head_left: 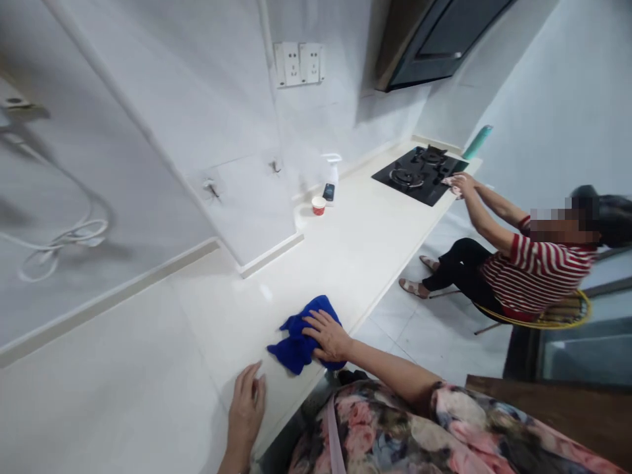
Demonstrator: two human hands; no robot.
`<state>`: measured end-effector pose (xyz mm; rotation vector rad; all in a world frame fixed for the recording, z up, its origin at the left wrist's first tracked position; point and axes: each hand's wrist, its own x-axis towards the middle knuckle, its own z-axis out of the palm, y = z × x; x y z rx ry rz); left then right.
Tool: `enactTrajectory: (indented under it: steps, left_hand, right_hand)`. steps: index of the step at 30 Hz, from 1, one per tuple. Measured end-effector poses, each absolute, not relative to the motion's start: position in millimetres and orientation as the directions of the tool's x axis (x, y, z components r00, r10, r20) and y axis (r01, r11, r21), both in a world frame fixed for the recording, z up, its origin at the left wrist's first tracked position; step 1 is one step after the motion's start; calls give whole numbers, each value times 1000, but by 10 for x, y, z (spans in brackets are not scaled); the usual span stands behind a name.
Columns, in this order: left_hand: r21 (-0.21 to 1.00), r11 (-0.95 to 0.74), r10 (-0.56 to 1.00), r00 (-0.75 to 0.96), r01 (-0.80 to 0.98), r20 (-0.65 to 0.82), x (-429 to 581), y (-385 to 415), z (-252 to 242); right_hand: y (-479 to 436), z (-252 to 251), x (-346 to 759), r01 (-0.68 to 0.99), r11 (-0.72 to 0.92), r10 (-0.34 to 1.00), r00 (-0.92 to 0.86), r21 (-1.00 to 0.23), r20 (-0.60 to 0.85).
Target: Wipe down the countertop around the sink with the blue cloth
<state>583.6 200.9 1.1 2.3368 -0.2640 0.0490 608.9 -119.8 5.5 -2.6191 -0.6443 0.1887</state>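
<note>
On the pale countertop (345,263) lies a crumpled blue cloth (291,355), close to the front edge. My right hand (328,334) presses down on it from above, fingers draped over its folds, and part of the cloth is hidden beneath the palm. To the left, my left hand (247,400) rests at the counter with nothing visible in it. Its fingers are slightly bent and apart, and it does not touch the cloth.
Further along stand a red and white paper cup (318,207) and a white bottle with a dark label (330,187). Beyond is a black gas hob (412,178). A seated co-worker (538,263) in a striped shirt holds a light cloth (454,186) at its edge. A wall corner (244,268) juts over the counter.
</note>
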Motion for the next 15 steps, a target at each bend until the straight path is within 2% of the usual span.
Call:
enactTrajectory:
  steps: [3, 6, 11, 15]
  left_hand:
    - [685, -729, 85, 992, -5, 98, 5394, 2280, -7]
    - [654, -742, 267, 960, 149, 84, 4872, 2349, 35]
    - [612, -733, 411, 910, 298, 50, 4034, 2212, 103]
    - [522, -769, 496, 859, 368, 124, 3455, 2068, 48]
  right_hand:
    - [-1112, 82, 6345, 395, -815, 449, 893, -423, -33]
    - [-986, 71, 6656, 365, -844, 408, 913, -393, -28]
    - [-694, 20, 7179, 309, -888, 331, 944, -342, -5]
    - [-362, 6, 7453, 263, -906, 274, 962, -331, 16]
